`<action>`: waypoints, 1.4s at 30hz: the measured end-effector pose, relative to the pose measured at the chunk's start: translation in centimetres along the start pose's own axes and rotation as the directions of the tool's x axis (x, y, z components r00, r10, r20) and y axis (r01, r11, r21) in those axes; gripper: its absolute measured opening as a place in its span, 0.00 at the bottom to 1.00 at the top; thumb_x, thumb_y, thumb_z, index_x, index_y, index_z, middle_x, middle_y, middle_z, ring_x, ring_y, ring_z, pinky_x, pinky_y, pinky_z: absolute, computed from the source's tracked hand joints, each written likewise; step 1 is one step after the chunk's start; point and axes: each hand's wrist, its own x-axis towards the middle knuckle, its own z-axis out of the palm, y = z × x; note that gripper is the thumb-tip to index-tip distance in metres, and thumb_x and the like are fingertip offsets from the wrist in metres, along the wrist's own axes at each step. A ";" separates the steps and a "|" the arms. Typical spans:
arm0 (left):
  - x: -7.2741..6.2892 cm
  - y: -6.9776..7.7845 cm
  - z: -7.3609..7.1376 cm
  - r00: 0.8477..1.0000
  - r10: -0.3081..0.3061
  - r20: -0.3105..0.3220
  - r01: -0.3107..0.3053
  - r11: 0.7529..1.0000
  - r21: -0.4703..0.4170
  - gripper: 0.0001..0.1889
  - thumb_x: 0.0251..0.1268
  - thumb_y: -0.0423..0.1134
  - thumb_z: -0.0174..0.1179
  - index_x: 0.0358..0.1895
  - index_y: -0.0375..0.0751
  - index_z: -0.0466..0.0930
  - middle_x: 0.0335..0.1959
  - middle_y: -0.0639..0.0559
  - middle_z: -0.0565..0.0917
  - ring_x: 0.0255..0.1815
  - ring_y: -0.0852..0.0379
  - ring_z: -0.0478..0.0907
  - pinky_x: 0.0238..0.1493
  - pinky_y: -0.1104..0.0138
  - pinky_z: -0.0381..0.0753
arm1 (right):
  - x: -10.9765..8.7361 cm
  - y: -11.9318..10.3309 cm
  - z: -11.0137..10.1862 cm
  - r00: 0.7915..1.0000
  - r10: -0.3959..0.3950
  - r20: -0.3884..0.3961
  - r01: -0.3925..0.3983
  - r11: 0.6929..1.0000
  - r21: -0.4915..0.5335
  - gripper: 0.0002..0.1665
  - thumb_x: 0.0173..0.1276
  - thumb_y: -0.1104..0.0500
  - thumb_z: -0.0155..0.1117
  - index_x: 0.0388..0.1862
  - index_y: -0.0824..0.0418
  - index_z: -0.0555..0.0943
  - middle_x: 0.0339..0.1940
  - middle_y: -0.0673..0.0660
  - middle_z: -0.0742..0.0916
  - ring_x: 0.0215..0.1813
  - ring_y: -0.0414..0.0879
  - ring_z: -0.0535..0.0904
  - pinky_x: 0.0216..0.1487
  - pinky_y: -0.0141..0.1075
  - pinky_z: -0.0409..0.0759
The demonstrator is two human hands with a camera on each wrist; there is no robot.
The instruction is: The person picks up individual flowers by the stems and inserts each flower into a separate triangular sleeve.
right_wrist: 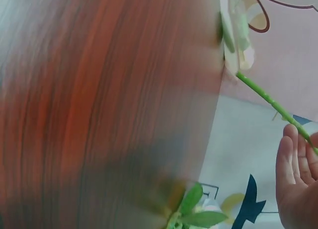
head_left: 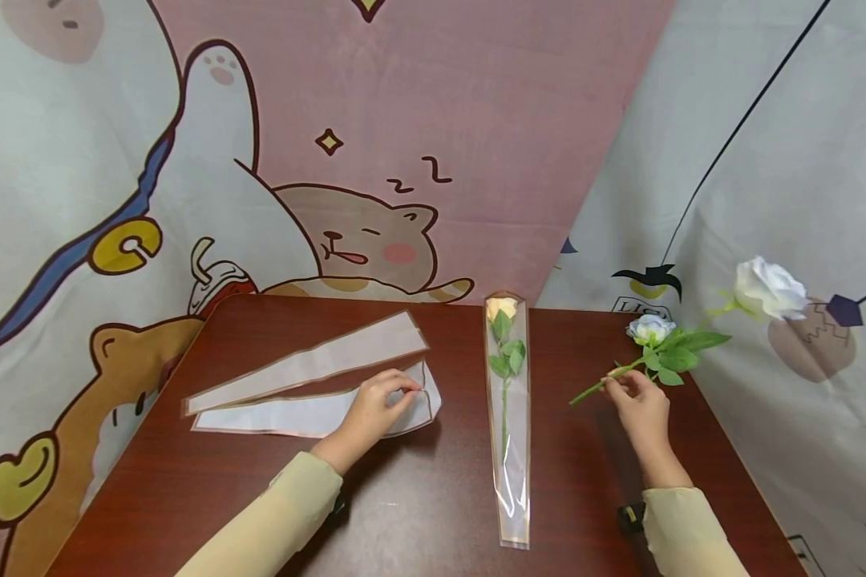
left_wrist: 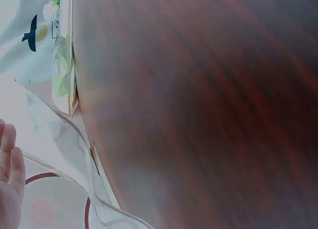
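My left hand [head_left: 366, 413] pinches the wide end of a flower wrapping sleeve [head_left: 281, 415], translucent white with a brown border. That end bulges up off the table, and in the left wrist view the sleeve's edge [left_wrist: 74, 127] curves beside the fingers. My right hand [head_left: 641, 410] pinches the green stem of a white rose [head_left: 768, 288] near its lower end. The bloom points away to the right, past the table edge, and the bare stem end [right_wrist: 258, 91] points left. Behind its leaves lies a pale blue-white rose [head_left: 649, 328] on the table.
A second flat sleeve [head_left: 325, 359] lies just behind the one in my left hand, overlapping it at the narrow end. Between my hands, a peach rose [head_left: 502, 308] lies inside a clear sleeve [head_left: 514, 513] on the brown table [head_left: 418, 513]. Cartoon-printed cloth [head_left: 505, 144] hangs behind.
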 end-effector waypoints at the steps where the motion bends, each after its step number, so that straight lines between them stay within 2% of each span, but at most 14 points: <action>1: 0.0 0.0 0.0 1.000 0.000 -0.001 0.000 1.000 0.000 0.05 0.55 0.32 0.68 0.34 0.44 0.86 0.36 0.56 0.84 0.41 0.61 0.82 0.43 0.69 0.82 | 0.0 -0.1 0.2 1.000 0.024 -0.002 -0.023 0.997 0.073 0.08 0.63 0.64 0.63 0.38 0.68 0.81 0.21 0.43 0.86 0.23 0.23 0.78 0.25 0.18 0.74; 3: 0.0 0.0 0.0 1.000 0.000 -0.001 0.000 1.000 -0.001 0.05 0.55 0.31 0.68 0.34 0.44 0.86 0.36 0.56 0.84 0.41 0.61 0.82 0.43 0.68 0.82 | -0.1 -0.3 0.6 0.997 0.072 -0.003 -0.070 0.969 0.236 0.09 0.63 0.67 0.62 0.40 0.73 0.80 0.22 0.40 0.86 0.24 0.28 0.81 0.28 0.19 0.77; 5: 0.0 -0.1 0.1 1.000 -0.005 0.002 0.005 1.000 -0.001 0.05 0.55 0.31 0.67 0.34 0.44 0.86 0.36 0.56 0.84 0.41 0.61 0.81 0.44 0.68 0.82 | -0.2 -0.8 0.9 0.994 0.111 -0.002 -0.102 0.922 0.374 0.09 0.63 0.70 0.61 0.40 0.76 0.78 0.23 0.41 0.86 0.25 0.33 0.83 0.29 0.22 0.80; 8: 0.0 -0.1 0.1 1.000 -0.013 0.010 0.013 1.000 -0.002 0.05 0.56 0.32 0.67 0.35 0.45 0.86 0.37 0.56 0.84 0.42 0.61 0.81 0.45 0.68 0.82 | -0.7 -2.0 1.2 0.989 0.146 0.006 -0.131 0.868 0.479 0.09 0.63 0.72 0.60 0.40 0.79 0.77 0.24 0.45 0.87 0.26 0.37 0.84 0.29 0.24 0.81; 12: 0.1 -0.1 0.2 1.000 -0.014 0.013 0.014 1.000 -0.004 0.05 0.56 0.33 0.67 0.35 0.45 0.86 0.37 0.57 0.84 0.42 0.61 0.81 0.45 0.68 0.82 | -0.8 -2.3 1.9 0.984 0.176 0.009 -0.154 0.839 0.522 0.08 0.64 0.71 0.59 0.39 0.77 0.76 0.23 0.47 0.87 0.26 0.37 0.84 0.30 0.26 0.82; 16: 0.1 -0.2 0.2 1.000 -0.002 0.006 0.002 1.000 0.003 0.05 0.56 0.33 0.67 0.35 0.45 0.86 0.37 0.57 0.84 0.42 0.61 0.81 0.44 0.68 0.82 | -0.6 -1.5 2.8 0.983 0.181 0.012 -0.156 0.812 0.563 0.08 0.65 0.69 0.60 0.39 0.75 0.76 0.23 0.48 0.86 0.27 0.37 0.85 0.32 0.29 0.84; 25: 0.2 -0.2 0.2 1.000 -0.007 0.012 0.007 1.000 -0.006 0.05 0.56 0.32 0.67 0.35 0.45 0.86 0.36 0.56 0.84 0.41 0.61 0.82 0.44 0.69 0.82 | -0.9 -2.5 3.9 0.987 0.154 0.044 -0.152 0.813 0.563 0.14 0.65 0.64 0.62 0.42 0.76 0.76 0.26 0.47 0.87 0.29 0.37 0.85 0.34 0.30 0.84; 31: 0.3 -0.1 0.2 1.000 0.012 0.002 -0.012 1.000 0.001 0.05 0.55 0.32 0.67 0.34 0.45 0.85 0.36 0.57 0.84 0.41 0.60 0.82 0.43 0.68 0.82 | -1.8 -4.0 4.8 0.993 0.096 0.064 -0.115 0.800 0.589 0.17 0.66 0.64 0.62 0.44 0.80 0.75 0.26 0.47 0.88 0.29 0.38 0.85 0.34 0.30 0.84; 38: 0.2 0.0 0.3 1.000 0.013 0.000 -0.013 1.000 -0.006 0.05 0.55 0.32 0.67 0.34 0.44 0.86 0.36 0.56 0.84 0.41 0.60 0.82 0.43 0.69 0.82 | -3.0 -5.5 6.1 0.997 0.042 0.065 -0.074 0.750 0.658 0.15 0.64 0.66 0.63 0.40 0.81 0.76 0.26 0.52 0.87 0.28 0.41 0.86 0.33 0.31 0.84; 42: 0.2 0.1 0.3 1.000 0.009 0.002 -0.009 1.000 -0.006 0.04 0.56 0.32 0.67 0.34 0.44 0.86 0.36 0.56 0.84 0.41 0.60 0.82 0.44 0.69 0.82 | -3.7 -6.3 7.0 0.997 0.010 0.073 -0.058 0.732 0.679 0.14 0.64 0.68 0.62 0.38 0.83 0.75 0.25 0.51 0.87 0.28 0.41 0.86 0.32 0.32 0.84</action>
